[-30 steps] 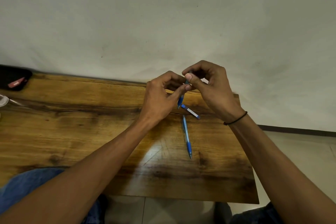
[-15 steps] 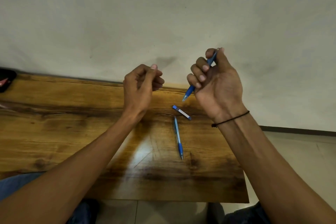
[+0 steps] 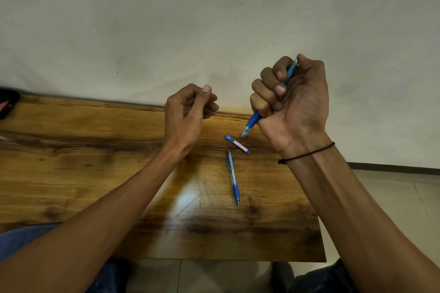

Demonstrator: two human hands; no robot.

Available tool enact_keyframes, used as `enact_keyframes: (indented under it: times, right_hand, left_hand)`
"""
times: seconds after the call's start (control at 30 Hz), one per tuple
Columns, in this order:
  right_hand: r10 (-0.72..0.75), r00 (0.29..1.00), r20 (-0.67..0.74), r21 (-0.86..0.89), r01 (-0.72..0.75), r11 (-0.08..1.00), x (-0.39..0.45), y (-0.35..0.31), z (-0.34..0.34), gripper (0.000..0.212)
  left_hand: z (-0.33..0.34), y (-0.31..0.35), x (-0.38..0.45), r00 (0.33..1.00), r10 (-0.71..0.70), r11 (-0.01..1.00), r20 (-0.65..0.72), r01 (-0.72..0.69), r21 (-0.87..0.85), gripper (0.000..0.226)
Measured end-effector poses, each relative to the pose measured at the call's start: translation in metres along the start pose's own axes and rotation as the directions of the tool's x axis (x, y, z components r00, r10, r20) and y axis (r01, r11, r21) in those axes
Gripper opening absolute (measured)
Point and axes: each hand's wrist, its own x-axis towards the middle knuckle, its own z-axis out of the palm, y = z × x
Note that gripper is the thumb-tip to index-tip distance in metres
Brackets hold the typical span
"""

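The right hand (image 3: 295, 107) is clenched round a blue pen (image 3: 253, 120), held above the desk's (image 3: 95, 162) far edge near the right corner, tip slanting down and left. The left hand (image 3: 188, 112) hangs beside it, apart, fingers curled shut, thumb on the forefinger. A second blue pen (image 3: 233, 177) lies on the desk, tip towards the near edge. A small blue case (image 3: 237, 144) lies just beyond its far end.

The table (image 3: 95, 173) is grained amber brown and streaked with dark bands. Above its far edge, the held pen (image 3: 253, 120) is coloured blue. On the table, a second pen (image 3: 232, 173) is coloured blue, and a blue case (image 3: 238, 145) is marked with a white label.
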Motion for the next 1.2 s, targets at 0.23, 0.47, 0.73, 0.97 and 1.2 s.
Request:
enact_keyframes:
  times: [0.23, 0.47, 0.73, 0.97, 1.2]
  right_hand:
    - [0.001, 1.000, -0.018, 0.000, -0.001, 1.000, -0.0001, -0.0011, 0.0007, 0.044]
    - [-0.001, 1.000, -0.017, 0.001, 0.001, 1.000, 0.0007, -0.0030, 0.0006, 0.046]
    - [-0.011, 1.000, -0.017, -0.020, 0.011, 1.000, 0.0012, -0.0043, 0.0014, 0.047]
    - [-0.024, 0.999, -0.038, -0.009, 0.024, 1.000, 0.0007, -0.0062, 0.0016, 0.046]
    - [-0.034, 0.996, -0.082, 0.009, 0.035, 0.999, 0.0002, -0.0080, 0.0022, 0.044]
  left_hand:
    - [-0.0010, -0.0002, 0.0002, 1.000, 0.014, 1.000, 0.004, -0.014, 0.002, 0.030]
    - [-0.0007, 0.0002, -0.0007, 1.000, 0.010, 1.000, 0.009, -0.010, 0.000, 0.029]
    - [-0.0005, -0.0013, -0.0010, 1.000, 0.004, 1.000, 0.008, -0.004, 0.006, 0.029]
    - [-0.0005, -0.0009, -0.0011, 1.000, 0.009, 1.000, 0.013, -0.009, 0.000, 0.029]
    - [0.0004, -0.0002, -0.0023, 1.000, 0.014, 1.000, 0.022, -0.014, -0.004, 0.028]
